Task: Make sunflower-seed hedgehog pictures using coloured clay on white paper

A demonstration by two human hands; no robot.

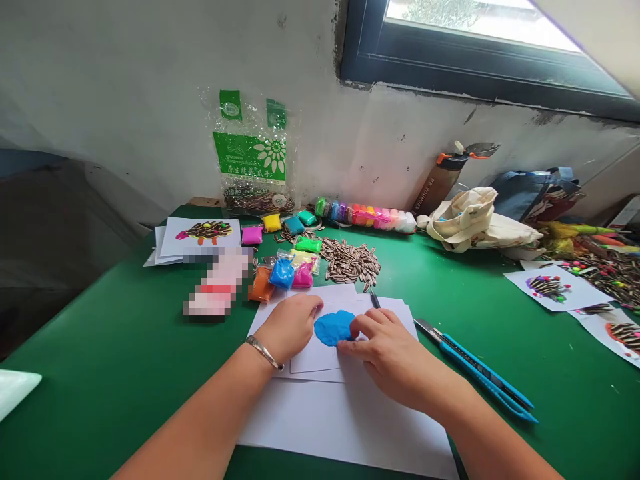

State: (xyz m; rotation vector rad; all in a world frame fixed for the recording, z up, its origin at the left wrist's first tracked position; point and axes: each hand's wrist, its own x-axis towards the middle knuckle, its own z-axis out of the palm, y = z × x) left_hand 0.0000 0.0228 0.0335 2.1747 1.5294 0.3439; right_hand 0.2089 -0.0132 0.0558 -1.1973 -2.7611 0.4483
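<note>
A flat, roundish sheet of blue modelling clay (334, 327) lies on a small white paper (310, 360), which rests on larger white sheets (345, 413). My right hand (387, 350) has its thumb and forefinger closed at the clay's right edge. On the other side, my left hand (293, 327) rests on the small paper's upper left part with its fingers curled together. Its fingertips are near the clay, and whatever they may hold is hidden. A dark pen (375, 300) sticks out above my right hand.
Bagged clay (282, 273) and a sunflower seed pile (351, 261) lie beyond the papers. A blue cutter (480, 370) lies right. Seed pictures (207, 233) are at the left and right. A seed bag (253, 153), clay row (367, 217) and bottle (437, 183) line the wall.
</note>
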